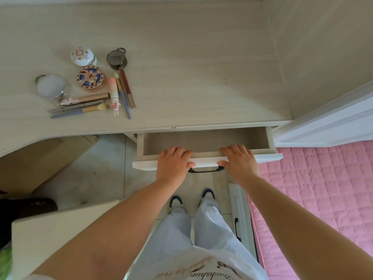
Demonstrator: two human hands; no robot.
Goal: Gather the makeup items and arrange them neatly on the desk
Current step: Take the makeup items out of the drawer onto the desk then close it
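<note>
The makeup items sit clustered on the pale wood-grain surface at its left: a white floral porcelain jar, a dark round compact, a blue-and-pink patterned round case, a round hand mirror, and slim brushes and pencils fanned beside them. Over to the shallow white drawer, pulled out and showing nothing inside. Left hand and right hand each curl fingers over its front edge, thumbs below, flanking the black handle. Closing looks like the step: push evenly with both hands, keep it square, and lift the fingertips clear before the front meets the frame.
</note>
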